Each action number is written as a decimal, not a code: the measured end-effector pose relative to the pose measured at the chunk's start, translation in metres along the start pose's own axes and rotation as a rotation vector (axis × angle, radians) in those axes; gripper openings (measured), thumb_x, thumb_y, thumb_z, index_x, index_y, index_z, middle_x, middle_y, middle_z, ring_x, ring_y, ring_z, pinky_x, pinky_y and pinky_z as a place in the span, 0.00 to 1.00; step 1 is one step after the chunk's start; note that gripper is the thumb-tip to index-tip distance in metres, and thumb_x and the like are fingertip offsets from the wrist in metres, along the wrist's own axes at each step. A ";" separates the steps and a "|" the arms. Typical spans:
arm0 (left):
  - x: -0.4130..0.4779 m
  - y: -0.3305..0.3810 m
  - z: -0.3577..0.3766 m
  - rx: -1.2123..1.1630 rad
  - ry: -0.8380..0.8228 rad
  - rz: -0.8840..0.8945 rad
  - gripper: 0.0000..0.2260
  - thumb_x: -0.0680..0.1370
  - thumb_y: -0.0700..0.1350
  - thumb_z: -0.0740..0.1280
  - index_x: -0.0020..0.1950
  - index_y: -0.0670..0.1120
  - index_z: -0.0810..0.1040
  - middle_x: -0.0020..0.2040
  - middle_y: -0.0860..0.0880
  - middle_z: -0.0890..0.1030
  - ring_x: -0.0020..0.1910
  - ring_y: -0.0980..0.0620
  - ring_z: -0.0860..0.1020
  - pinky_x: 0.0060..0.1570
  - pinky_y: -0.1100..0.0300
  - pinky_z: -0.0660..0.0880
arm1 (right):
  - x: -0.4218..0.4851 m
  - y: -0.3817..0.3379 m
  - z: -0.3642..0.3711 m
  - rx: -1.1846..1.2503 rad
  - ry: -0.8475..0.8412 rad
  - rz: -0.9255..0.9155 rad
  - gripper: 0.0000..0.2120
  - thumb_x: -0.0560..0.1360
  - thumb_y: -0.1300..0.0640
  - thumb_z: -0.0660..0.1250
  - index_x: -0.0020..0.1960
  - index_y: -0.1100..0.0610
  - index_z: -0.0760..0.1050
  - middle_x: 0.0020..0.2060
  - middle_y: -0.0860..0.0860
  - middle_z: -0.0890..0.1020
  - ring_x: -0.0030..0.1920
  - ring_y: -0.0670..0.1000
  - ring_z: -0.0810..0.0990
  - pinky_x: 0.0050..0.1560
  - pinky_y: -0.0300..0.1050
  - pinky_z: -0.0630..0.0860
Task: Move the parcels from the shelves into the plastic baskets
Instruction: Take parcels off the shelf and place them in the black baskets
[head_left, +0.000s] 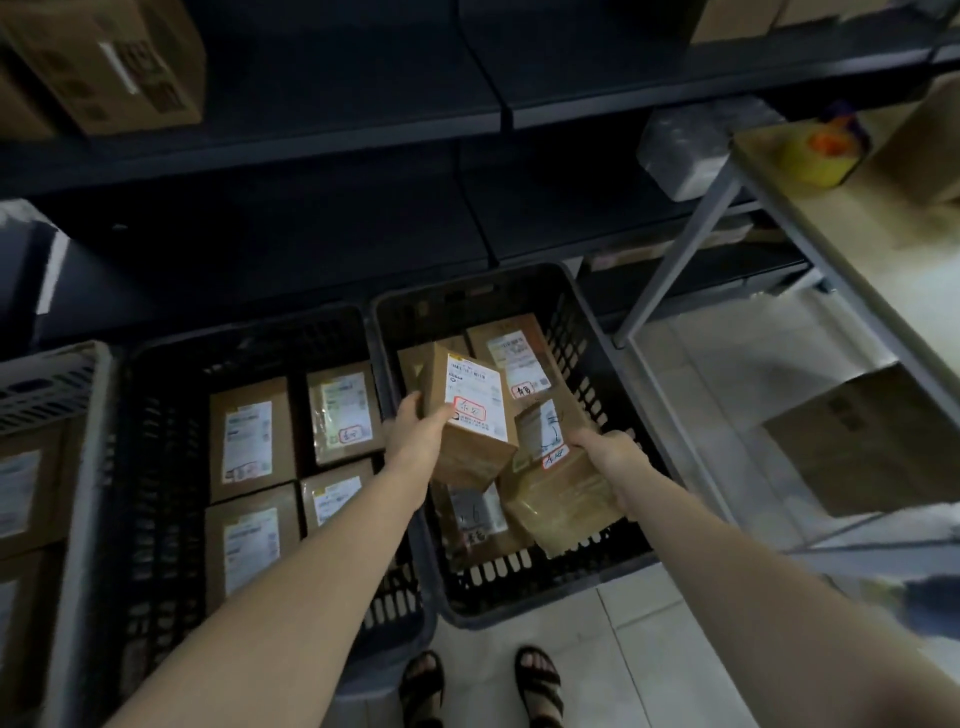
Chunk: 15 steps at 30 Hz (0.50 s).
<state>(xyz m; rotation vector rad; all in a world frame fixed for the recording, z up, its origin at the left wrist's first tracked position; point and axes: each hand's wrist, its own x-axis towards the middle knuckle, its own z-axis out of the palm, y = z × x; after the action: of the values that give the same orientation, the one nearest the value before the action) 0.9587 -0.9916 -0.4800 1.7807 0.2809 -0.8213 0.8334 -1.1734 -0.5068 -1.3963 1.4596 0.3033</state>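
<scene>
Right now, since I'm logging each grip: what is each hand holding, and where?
Left hand grips a white-labelled brown cardboard parcel by its left side; right hand holds a tape-wrapped brown parcel by its right edge.

Left edge cuts off grey basket (78, 374); bottom edge cuts sandalled feet (423, 686). Fingers of right hand (615, 452) hidden under taped parcel (561, 499), which covers part of the parcel beneath (475, 514). The label print (475, 397) is too blurred to read.
</scene>
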 end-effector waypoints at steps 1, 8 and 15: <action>-0.002 -0.006 0.004 -0.005 0.014 -0.006 0.27 0.76 0.53 0.66 0.74 0.55 0.63 0.65 0.45 0.72 0.57 0.45 0.76 0.53 0.49 0.77 | -0.001 0.004 0.000 -0.036 0.020 0.000 0.40 0.63 0.36 0.68 0.69 0.58 0.70 0.63 0.60 0.74 0.60 0.62 0.74 0.59 0.53 0.74; -0.021 -0.041 0.027 -0.136 0.122 -0.011 0.26 0.75 0.53 0.67 0.72 0.56 0.65 0.65 0.46 0.72 0.59 0.46 0.75 0.59 0.45 0.75 | 0.010 0.037 -0.018 0.004 -0.032 -0.103 0.42 0.62 0.35 0.67 0.71 0.55 0.68 0.62 0.58 0.75 0.59 0.61 0.75 0.61 0.57 0.75; -0.052 -0.022 0.011 -0.341 0.243 0.034 0.15 0.76 0.52 0.64 0.63 0.54 0.72 0.55 0.48 0.79 0.56 0.47 0.77 0.61 0.44 0.73 | -0.010 0.006 -0.030 0.144 -0.107 -0.308 0.37 0.65 0.37 0.67 0.71 0.50 0.69 0.61 0.53 0.77 0.59 0.57 0.75 0.61 0.58 0.74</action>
<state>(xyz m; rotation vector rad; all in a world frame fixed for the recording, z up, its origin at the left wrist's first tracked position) 0.9039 -0.9826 -0.4645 1.5556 0.5172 -0.4965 0.8121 -1.1889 -0.4894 -1.4400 1.1363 0.0740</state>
